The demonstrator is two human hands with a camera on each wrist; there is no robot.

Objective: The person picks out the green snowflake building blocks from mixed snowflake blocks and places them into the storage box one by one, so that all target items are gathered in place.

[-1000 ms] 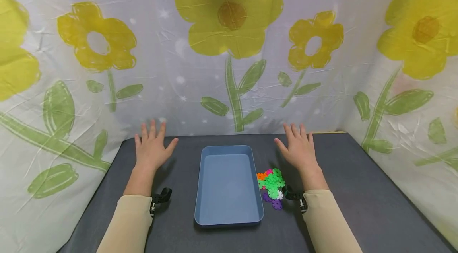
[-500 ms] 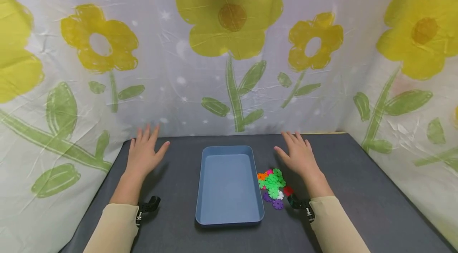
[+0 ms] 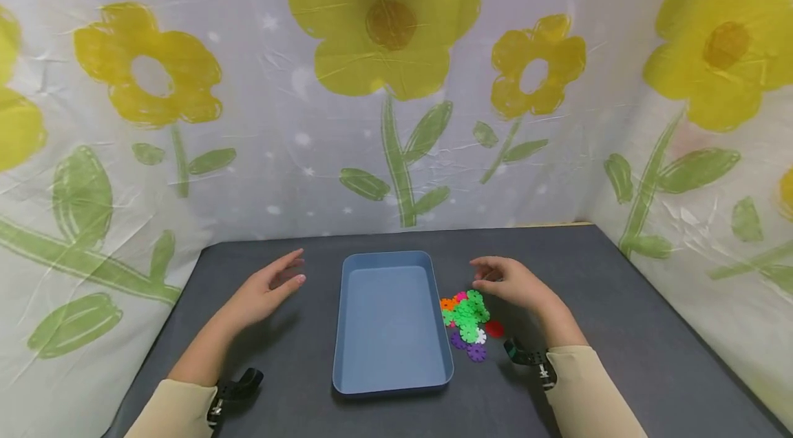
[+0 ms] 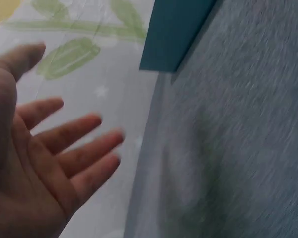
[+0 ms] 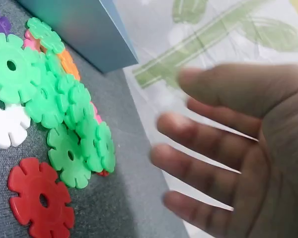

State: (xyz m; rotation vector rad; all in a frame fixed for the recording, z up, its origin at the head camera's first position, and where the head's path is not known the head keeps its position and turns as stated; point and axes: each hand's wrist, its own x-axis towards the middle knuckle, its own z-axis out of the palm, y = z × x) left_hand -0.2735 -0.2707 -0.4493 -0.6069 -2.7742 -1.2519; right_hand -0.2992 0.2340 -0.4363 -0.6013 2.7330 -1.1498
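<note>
A heap of plastic snowflake discs, mostly green (image 3: 469, 314) with orange, pink, white and purple ones, lies against the right side of a blue tray (image 3: 394, 383). One red disc (image 5: 41, 199) lies flat at the heap's outer edge. My right hand (image 3: 513, 281) hovers above and beyond the heap, fingers loosely bent and holding nothing. To the left of the tray my left hand (image 3: 263, 293) is in the air, its fingers relaxed, thumb apart and nothing in it. Neither hand touches the discs or the tray.
A dark grey cloth (image 3: 297, 383) covers the table. White curtains with yellow flowers (image 3: 392, 25) stand along its back and sides. A black camera strap sits on each wrist (image 3: 238, 386).
Both hands have turned inward and come down from a flat, spread pose, with fingers bending. The left forearm has shifted left. The red disc, hidden at first, now shows. Discs and tray stay put.
</note>
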